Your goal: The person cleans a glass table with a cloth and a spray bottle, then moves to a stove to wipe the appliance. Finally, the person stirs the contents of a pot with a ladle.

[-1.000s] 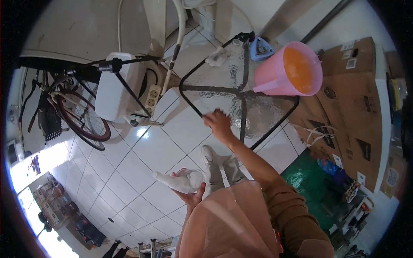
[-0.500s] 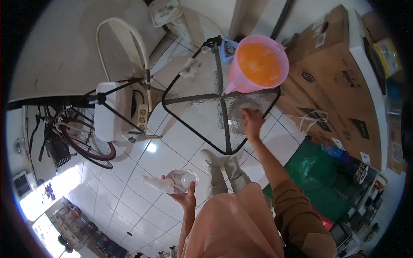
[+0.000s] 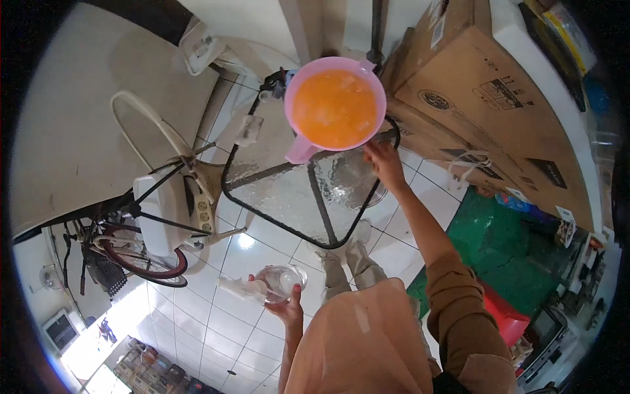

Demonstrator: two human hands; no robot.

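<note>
My left hand holds a clear round container, tilted, with a whitish translucent piece sticking out to its left. My right hand is at the lower right side of a pink pitcher full of orange liquid. Its fingers are bent near the pitcher's wall; whether they touch it is hidden. The pitcher is over the back of a glass-topped table with a black frame. A crumpled whitish packet lies at the table's left edge.
Large cardboard boxes stand on the right, above a green mat. On the left are a bicycle, a power strip and a white curved frame. A red object sits at the lower right.
The view has shifted, so the table and pitcher appear further left. My right hand has moved up from over the table's right part to beside the pitcher. My left hand still holds the container.
</note>
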